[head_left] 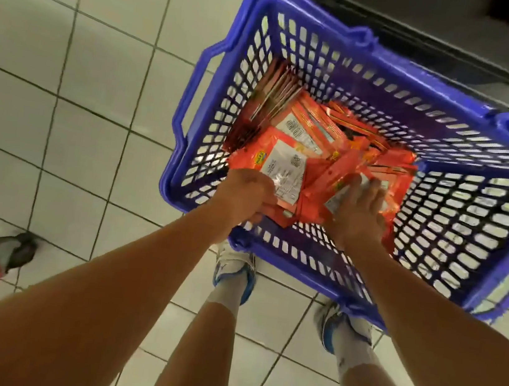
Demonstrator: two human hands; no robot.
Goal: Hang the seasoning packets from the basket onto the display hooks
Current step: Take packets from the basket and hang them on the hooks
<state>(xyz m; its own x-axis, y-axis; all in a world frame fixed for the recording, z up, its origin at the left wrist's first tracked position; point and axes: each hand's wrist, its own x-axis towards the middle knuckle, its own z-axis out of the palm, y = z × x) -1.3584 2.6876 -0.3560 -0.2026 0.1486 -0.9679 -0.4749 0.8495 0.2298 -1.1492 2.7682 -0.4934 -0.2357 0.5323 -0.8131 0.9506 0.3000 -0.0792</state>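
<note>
The seasoning packets (316, 142) lie in a loose orange heap on the bottom of the blue basket (458, 221), with a darker red stack (270, 97) leaning against its far left wall. Many packets show their white printed backs.

The left hand (251, 197) reaches in over the near wall, its fingers (266, 206) curled round the near edge of a bundle of packets and gripping it; the topmost shows a white label. The right hand (360, 212) lies just to the right on the heap, fingers (374, 191) straight and slightly spread, pressing flat on the packets without closing round any.

The basket stands on the pale tiled floor (63, 100), its folded handle (195, 93) lying along the left rim. Just near of it are the person's two feet in white and blue trainers (235, 272). A dark ledge (432, 37) runs along the far side. At the far left edge, a grey and red object (2, 252) rests on the floor.
</note>
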